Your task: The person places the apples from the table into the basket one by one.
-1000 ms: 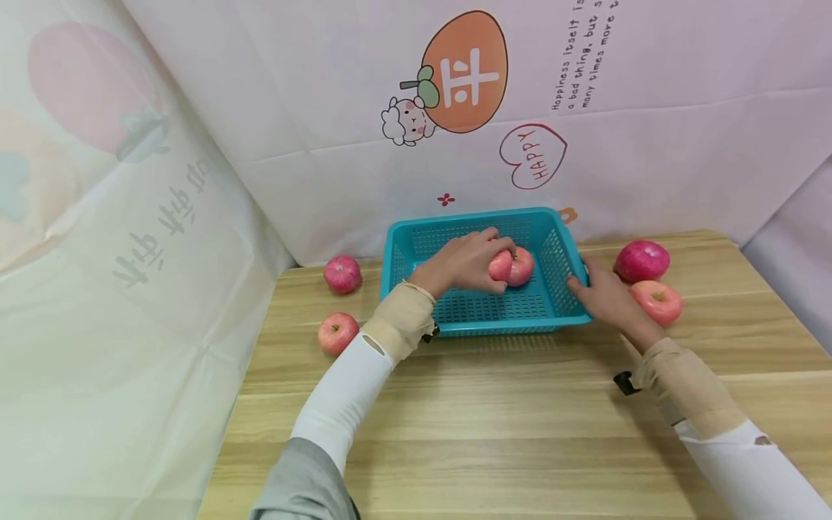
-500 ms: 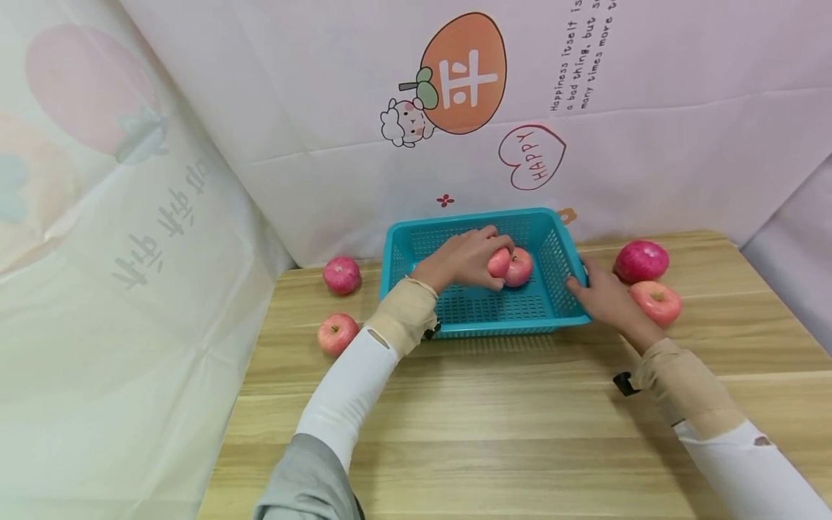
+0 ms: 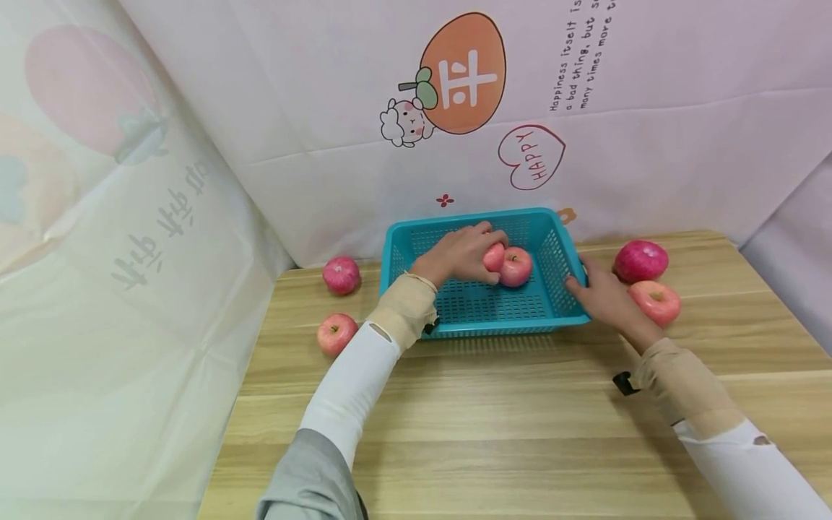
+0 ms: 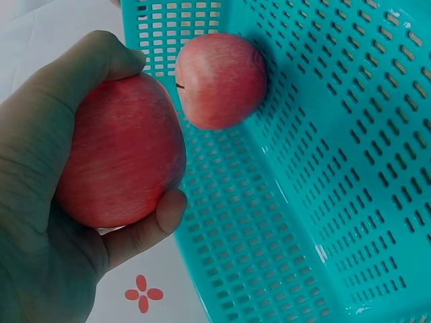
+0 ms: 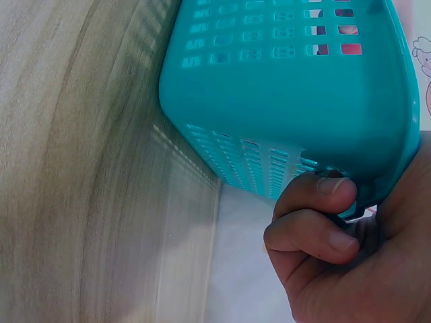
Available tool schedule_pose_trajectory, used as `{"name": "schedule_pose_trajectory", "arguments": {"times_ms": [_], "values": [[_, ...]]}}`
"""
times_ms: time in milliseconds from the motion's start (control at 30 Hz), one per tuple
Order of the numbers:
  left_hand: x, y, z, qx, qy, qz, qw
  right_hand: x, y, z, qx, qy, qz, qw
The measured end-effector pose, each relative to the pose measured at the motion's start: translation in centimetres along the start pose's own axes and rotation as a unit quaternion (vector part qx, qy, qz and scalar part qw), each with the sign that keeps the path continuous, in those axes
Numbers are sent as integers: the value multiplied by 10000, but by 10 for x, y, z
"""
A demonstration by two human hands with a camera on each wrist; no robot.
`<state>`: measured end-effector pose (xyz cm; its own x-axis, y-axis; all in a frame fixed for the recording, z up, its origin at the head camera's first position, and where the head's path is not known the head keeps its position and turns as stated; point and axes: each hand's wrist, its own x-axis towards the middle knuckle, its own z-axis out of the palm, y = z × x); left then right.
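Note:
My left hand [image 3: 460, 254] grips a red apple [image 3: 494, 258] inside the blue-green plastic basket [image 3: 500, 328]. In the left wrist view, thumb and fingers curl round this apple [image 4: 124, 155]. A second apple [image 3: 516, 267] rests in the basket just right of the held one, its stem showing. Meanwhile my right hand [image 3: 601, 295] holds the basket's right end by the rim. Seen from the right wrist, its fingers [image 5: 313, 215] curl round the rim from outside.
On the wooden table [image 3: 494, 433], left of the basket, lie a dark pink round fruit [image 3: 341, 275] and an apple [image 3: 336, 334]. Another dark pink fruit [image 3: 641, 261] and an apple [image 3: 655, 302] sit beside my right hand. A printed cloth [image 3: 325, 87] hangs behind the basket.
My left hand has shifted slightly left with its apple, so more of the second apple shows. The right hand and the basket have stayed in place.

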<state>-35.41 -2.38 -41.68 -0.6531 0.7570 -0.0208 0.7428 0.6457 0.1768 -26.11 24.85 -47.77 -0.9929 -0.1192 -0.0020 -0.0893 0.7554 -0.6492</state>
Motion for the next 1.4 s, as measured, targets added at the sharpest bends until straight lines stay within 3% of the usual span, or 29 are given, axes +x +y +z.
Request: {"name": "schedule_pose_trajectory", "arguments": {"times_ms": [1133, 1400], "values": [[12, -25, 6, -231, 308, -381, 9985, 0, -2, 0, 70, -222, 88, 9997], [16, -32, 14, -310, 379, -407, 9980, -2, -1, -1, 71, -185, 66, 9998]]}}
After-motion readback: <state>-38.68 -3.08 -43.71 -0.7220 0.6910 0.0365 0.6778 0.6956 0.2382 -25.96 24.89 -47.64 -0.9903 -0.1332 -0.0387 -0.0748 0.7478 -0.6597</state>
